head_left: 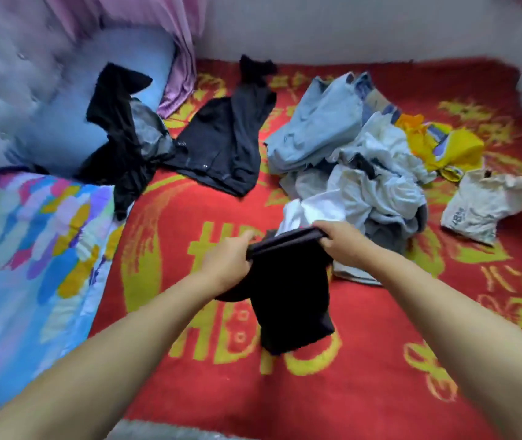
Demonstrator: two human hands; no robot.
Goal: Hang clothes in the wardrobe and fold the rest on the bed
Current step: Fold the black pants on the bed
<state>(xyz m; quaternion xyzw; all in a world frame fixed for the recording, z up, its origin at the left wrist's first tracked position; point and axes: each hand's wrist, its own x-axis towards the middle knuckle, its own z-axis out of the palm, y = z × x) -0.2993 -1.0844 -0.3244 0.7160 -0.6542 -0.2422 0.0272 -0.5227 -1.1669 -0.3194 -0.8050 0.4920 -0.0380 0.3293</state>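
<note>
Above the red and yellow bed cover (364,360) I hold up a black garment (291,296) by its top edge. My left hand (226,263) grips the left end of that edge and my right hand (343,242) grips the right end. The cloth hangs down between my forearms. Just behind it lies a heap of white and pale blue clothes (358,173), with light blue jeans (313,125) on its far left side. A yellow garment (444,147) lies beyond the heap, and a crumpled white shirt (485,204) lies alone to the right.
A dark shirt (224,144) lies spread at the back centre. Another black garment (119,138) drapes over a pale blue pillow (72,122). A colourful quilt (24,265) covers the bed's left side. A pink curtain (177,58) hangs at the back.
</note>
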